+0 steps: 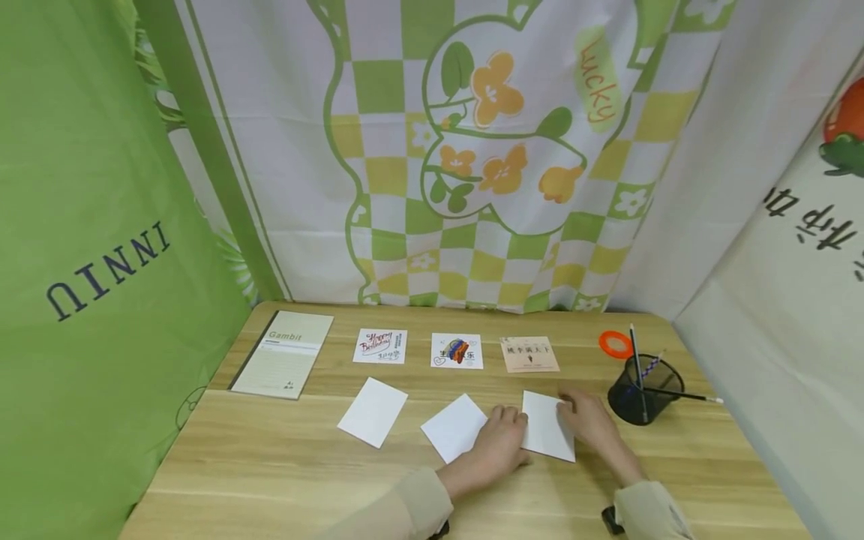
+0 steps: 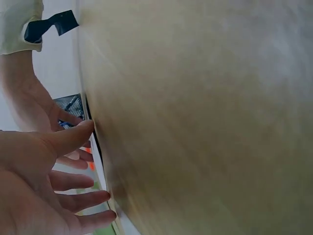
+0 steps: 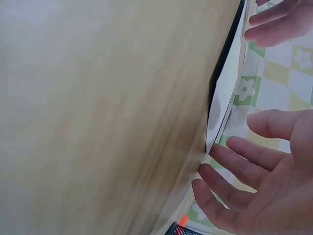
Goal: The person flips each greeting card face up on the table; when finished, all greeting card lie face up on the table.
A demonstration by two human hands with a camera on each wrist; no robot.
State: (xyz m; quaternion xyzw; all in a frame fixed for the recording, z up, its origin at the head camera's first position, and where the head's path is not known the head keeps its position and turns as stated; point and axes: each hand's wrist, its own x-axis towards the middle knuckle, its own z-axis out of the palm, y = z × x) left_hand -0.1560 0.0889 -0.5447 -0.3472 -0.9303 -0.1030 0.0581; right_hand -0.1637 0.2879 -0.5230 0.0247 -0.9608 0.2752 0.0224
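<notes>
A blank white card (image 1: 548, 427) lies on the wooden table between both hands. At its left side my left hand (image 1: 498, 444) touches the edge with its fingertips; in the left wrist view the fingers (image 2: 80, 200) are loosely extended. My right hand (image 1: 592, 424) is at the card's right edge, and the right wrist view shows a fingertip against the card (image 3: 226, 93), with thumb and fingers spread apart. Partly behind the left hand is a second white card (image 1: 454, 426), turned at an angle. Farther left lies a third white card (image 1: 373, 412).
Along the back lie a "Happy Birthday" card (image 1: 380, 346), a burger-print card (image 1: 457, 351) and a beige printed card (image 1: 529, 355). A notebook (image 1: 283, 356) is at the left. An orange ring (image 1: 616, 345) and a black mesh pen holder (image 1: 637, 401) with pencils stand right.
</notes>
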